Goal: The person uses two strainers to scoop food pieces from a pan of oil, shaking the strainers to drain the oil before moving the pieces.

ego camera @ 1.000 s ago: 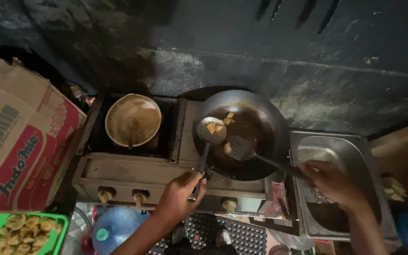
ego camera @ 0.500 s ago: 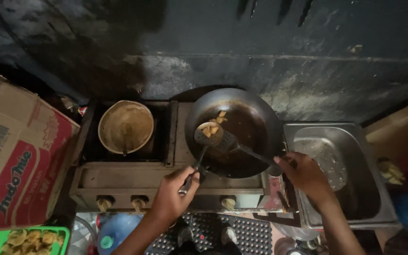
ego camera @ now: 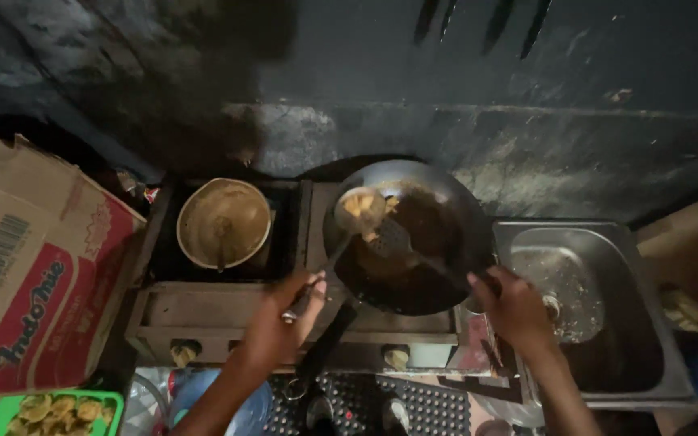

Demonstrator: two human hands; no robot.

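My left hand (ego camera: 282,323) grips the handle of a round skimmer (ego camera: 359,209) that carries pale fried pieces over the left side of a dark wok (ego camera: 446,242). My right hand (ego camera: 513,304) holds the handle of a slotted spatula (ego camera: 393,238), whose blade rests in the oil beside the skimmer. The wok sits on the right burner of a two-burner stove (ego camera: 203,311). More fried pieces float near the wok's back rim.
A pot of brown sauce (ego camera: 223,223) sits on the left burner. A steel tray (ego camera: 607,274) stands right of the wok. A large cardboard box (ego camera: 26,266) is on the left, with a green basket of fried pieces (ego camera: 54,410) below it. A dark wall runs behind.
The skimmer has moved left and up along the wok's edge with the pieces in it. The spatula has followed it, and both hands have shifted slightly.
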